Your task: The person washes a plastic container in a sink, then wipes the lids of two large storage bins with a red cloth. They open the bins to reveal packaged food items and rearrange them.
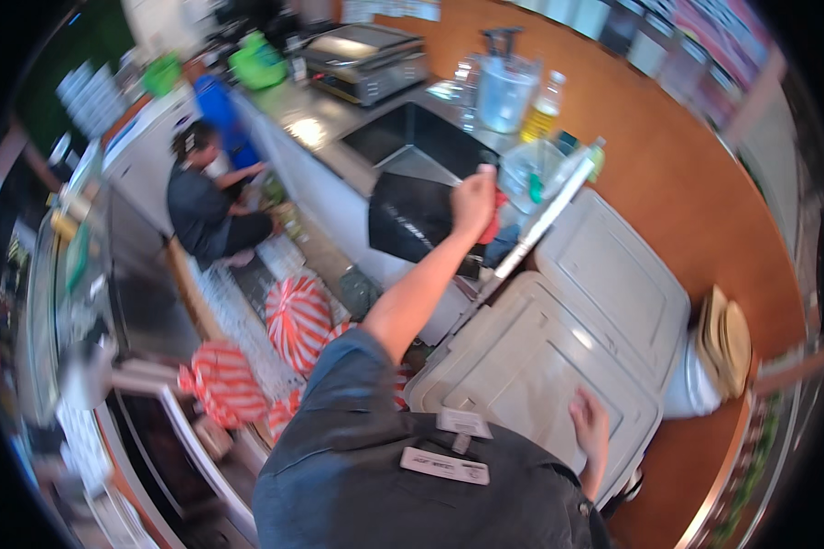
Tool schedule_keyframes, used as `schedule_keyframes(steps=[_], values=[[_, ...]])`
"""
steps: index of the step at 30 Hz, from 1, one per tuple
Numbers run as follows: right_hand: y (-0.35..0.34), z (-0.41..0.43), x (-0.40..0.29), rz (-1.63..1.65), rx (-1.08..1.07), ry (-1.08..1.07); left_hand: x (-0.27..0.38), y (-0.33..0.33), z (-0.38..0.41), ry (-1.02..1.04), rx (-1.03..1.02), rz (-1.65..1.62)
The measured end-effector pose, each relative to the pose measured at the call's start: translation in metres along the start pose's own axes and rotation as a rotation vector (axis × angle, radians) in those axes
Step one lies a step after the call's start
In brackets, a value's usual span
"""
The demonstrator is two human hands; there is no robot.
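My left hand (474, 200) is stretched out in front of the sink, its fingers closed at the edge of a black fabric piece (408, 216) that bears writing and looks like an apron. Red cloth (496, 218) shows just behind that hand. The black steel sink (412, 141) lies beyond, partly covered by the fabric. Over the front lid of a grey plastic bin (501, 357) is my right hand (589, 420), with nothing seen in it and its fingers slightly bent and apart. Whether it touches the lid is unclear.
A person (202, 195) sits low on the left beside greens. Red-and-white striped bags (299, 316) lie on the floor. A griddle (367, 62), a plastic pitcher (505, 96), an oil bottle (544, 110) and a clear tub (530, 171) stand around the sink. A white panel edge (539, 216) borders the bins.
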State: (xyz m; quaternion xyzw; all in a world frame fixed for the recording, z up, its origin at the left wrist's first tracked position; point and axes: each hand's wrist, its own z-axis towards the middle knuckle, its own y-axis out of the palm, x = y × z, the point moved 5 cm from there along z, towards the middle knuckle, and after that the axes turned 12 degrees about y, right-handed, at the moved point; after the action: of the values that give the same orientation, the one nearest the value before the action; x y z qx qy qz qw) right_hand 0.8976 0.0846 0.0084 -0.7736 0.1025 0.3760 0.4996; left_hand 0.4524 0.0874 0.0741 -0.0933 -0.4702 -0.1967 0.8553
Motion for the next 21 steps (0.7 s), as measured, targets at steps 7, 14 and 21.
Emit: schedule_keyframes(steps=[7,14,21], values=[[-0.010,-0.041,0.068,-0.003,-0.123,0.153,-0.078,-0.036,-0.005,-0.284,-0.318,0.055],[-0.042,-0.085,0.136,-0.003,-0.123,0.272,-0.014,-0.166,-0.202,-0.678,-0.273,-0.879],[-0.042,-0.121,0.154,0.006,-0.100,0.264,-0.016,-0.317,-0.531,-0.611,-0.928,0.845]])
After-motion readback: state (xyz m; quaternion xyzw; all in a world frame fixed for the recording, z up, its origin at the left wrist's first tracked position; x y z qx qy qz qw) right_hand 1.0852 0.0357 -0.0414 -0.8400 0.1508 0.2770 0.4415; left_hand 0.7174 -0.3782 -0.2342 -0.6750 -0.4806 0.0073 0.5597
